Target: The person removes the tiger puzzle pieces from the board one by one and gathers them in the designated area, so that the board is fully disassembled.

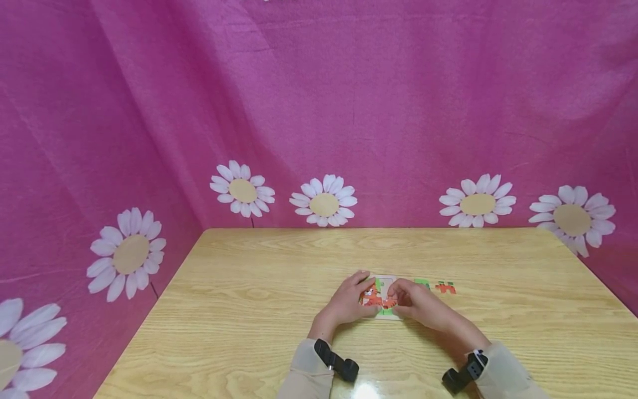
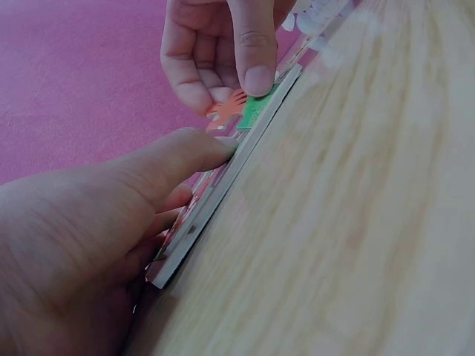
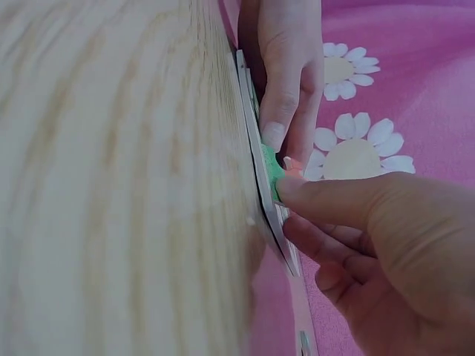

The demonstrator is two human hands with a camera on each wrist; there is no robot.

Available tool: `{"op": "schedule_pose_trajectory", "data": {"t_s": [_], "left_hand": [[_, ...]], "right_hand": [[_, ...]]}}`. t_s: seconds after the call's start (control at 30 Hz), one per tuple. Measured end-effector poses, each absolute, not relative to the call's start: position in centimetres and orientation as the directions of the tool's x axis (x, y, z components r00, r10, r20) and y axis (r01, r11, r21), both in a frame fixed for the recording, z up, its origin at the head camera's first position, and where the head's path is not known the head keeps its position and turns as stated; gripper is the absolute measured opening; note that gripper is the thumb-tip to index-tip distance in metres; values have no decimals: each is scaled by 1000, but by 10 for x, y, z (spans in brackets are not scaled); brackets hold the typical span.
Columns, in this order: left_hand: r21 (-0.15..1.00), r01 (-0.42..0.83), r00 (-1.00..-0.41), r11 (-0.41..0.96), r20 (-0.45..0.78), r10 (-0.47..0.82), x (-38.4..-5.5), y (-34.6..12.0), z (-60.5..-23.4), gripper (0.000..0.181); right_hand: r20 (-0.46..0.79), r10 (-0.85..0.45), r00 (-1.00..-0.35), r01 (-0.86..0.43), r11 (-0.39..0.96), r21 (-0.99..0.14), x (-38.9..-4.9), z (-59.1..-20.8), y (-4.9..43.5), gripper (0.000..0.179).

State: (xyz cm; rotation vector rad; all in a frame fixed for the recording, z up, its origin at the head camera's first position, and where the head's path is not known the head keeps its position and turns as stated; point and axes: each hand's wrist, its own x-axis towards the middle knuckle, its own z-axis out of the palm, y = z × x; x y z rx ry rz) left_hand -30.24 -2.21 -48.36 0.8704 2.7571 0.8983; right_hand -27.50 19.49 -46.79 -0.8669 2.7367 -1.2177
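A small jigsaw puzzle board [image 1: 390, 317] with a pale rim lies on the table, with orange and green pieces in its left part. My left hand [image 1: 346, 302] holds the board at its left side, thumb on the near rim and fingers toward the far edge. Between thumb and fingers, my right hand [image 1: 423, 305] pinches a green and orange puzzle piece [image 2: 256, 111] over the board's near right part. From the right wrist view, this piece sits tilted right at the rim, with the left thumb close beside it. Bare pale backing [image 1: 386, 285] shows in the board's upper right.
Just right of the board lie two loose puzzle pieces, a green one [image 1: 422, 282] partly behind the right hand and an orange one [image 1: 446, 287]. The wooden table [image 1: 249, 288] meets a pink curtain [image 1: 399, 111] with white daisies at its back and left edges.
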Motion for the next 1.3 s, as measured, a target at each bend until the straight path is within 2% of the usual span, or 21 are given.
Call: {"op": "schedule_pose_trajectory", "data": {"t_s": [0.5,0.73,1.3], "left_hand": [[566,486,-833,665,70,549,-304,-21,-485,69],[552,503,-827,665,81,557,-304,-21,-485,69],[566,478,-837,672,60,545,-302,-22,-484,68]], "right_hand": [[301,-479,-824,-533,478,-698,-276,-474,198,18],[277,-447,-851,-492,491,-719,-276,-473,199,18],[267,-415,-870,-463,499,-732,-271,-470,210,19]]}}
